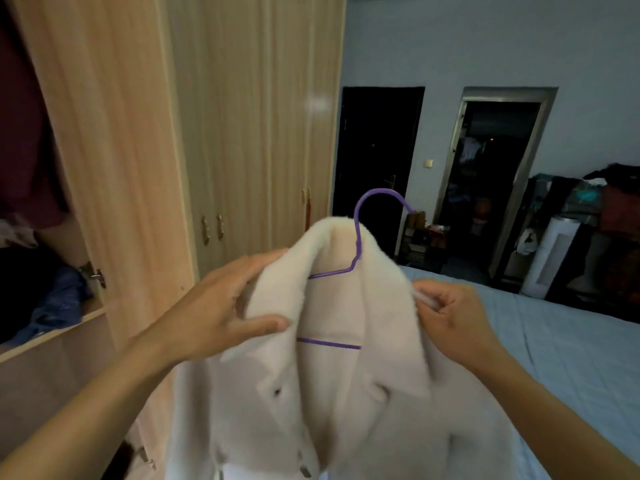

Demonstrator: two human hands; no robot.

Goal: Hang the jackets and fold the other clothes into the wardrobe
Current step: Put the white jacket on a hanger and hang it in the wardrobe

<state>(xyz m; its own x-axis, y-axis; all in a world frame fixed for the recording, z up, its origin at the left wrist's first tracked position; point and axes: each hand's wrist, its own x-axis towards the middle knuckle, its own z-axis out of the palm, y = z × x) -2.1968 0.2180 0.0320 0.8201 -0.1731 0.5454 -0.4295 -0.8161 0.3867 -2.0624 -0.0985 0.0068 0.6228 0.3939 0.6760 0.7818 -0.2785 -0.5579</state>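
Note:
A cream fleece jacket (332, 393) hangs in front of me on a purple wire hanger (377, 197), whose hook sticks up above the collar. My left hand (221, 306) grips the jacket's left collar and shoulder. My right hand (453, 317) pinches the right collar edge. The light wood wardrobe (225, 133) stands to the left, with one door open. Inside the open part (31, 168) hang dark red clothes, and a blue garment (59, 306) lies on a shelf.
A bed with a light blue sheet (554, 341) lies to the right, just beyond the jacket. Two dark doorways (377, 161) are in the far wall. Piled clothes and a white appliance (550, 258) stand at the far right.

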